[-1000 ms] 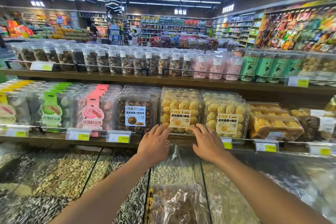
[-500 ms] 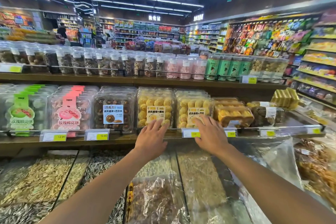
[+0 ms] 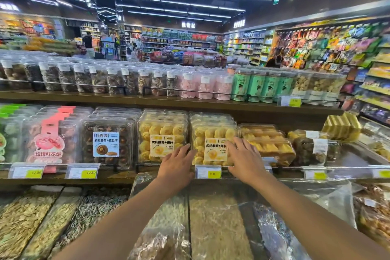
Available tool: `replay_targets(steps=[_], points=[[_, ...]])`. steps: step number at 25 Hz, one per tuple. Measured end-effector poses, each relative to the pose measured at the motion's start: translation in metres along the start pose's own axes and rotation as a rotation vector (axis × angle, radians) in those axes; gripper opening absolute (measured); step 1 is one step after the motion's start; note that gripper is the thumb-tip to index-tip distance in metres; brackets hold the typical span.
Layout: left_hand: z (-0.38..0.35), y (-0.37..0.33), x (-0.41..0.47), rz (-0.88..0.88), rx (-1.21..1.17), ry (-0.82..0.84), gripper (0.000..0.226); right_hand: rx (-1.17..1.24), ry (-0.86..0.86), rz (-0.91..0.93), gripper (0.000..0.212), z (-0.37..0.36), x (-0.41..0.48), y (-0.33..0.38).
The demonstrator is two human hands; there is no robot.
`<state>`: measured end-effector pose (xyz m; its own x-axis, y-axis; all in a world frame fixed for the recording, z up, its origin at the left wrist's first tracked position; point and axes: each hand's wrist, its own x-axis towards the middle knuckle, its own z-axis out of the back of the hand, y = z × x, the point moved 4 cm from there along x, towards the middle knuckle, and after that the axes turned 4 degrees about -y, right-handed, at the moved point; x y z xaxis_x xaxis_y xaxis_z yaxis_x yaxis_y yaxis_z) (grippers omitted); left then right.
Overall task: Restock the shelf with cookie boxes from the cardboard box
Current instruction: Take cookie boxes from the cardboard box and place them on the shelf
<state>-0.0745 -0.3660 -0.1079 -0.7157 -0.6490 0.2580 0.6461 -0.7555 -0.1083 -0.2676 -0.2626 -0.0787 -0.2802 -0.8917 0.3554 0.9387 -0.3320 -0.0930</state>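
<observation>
Clear cookie boxes stand upright in rows on the wooden middle shelf [image 3: 63,179]. My left hand [image 3: 176,164] reaches out with straight fingers to the left edge of a yellow-cookie box [image 3: 213,143], between it and the neighbouring yellow-cookie box [image 3: 162,137]. My right hand [image 3: 244,159] lies with spread fingers against the right front of that same box. Neither hand curls round anything. No cardboard box is in view.
A chocolate-cookie box [image 3: 106,143] and pink pastry boxes [image 3: 49,145] stand further left. Flat yellow boxes [image 3: 268,145] lie to the right. Jars line the upper shelf [image 3: 147,82]. Bulk seed bins [image 3: 31,217] lie under my arms. A metal rail with price tags [image 3: 207,172] fronts the shelf.
Both hands have shifted to the right along the shelf, from the left yellow-cookie box to the one beside it. The view has turned right as well.
</observation>
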Motion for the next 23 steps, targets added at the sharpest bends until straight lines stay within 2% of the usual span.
replay_targets(steps=[7,11,14,16,23], points=[[-0.015,-0.008,0.085,0.074,0.118,-0.052,0.093,0.025,0.064,0.067,0.106,-0.035,0.075,-0.041],[-0.013,-0.008,0.14,0.071,0.27,-0.064,0.113,-0.028,0.063,0.117,0.114,-0.054,0.119,-0.054],[-0.015,-0.009,0.17,0.079,0.408,0.0,0.123,-0.048,0.088,0.142,0.114,-0.061,0.14,-0.059],[-0.02,-0.007,0.18,0.084,0.478,0.032,0.127,-0.044,0.074,0.16,0.116,-0.068,0.148,-0.061],[-0.033,0.001,0.187,0.087,0.543,-0.016,0.133,-0.022,-0.027,0.193,0.121,-0.081,0.153,-0.066]])
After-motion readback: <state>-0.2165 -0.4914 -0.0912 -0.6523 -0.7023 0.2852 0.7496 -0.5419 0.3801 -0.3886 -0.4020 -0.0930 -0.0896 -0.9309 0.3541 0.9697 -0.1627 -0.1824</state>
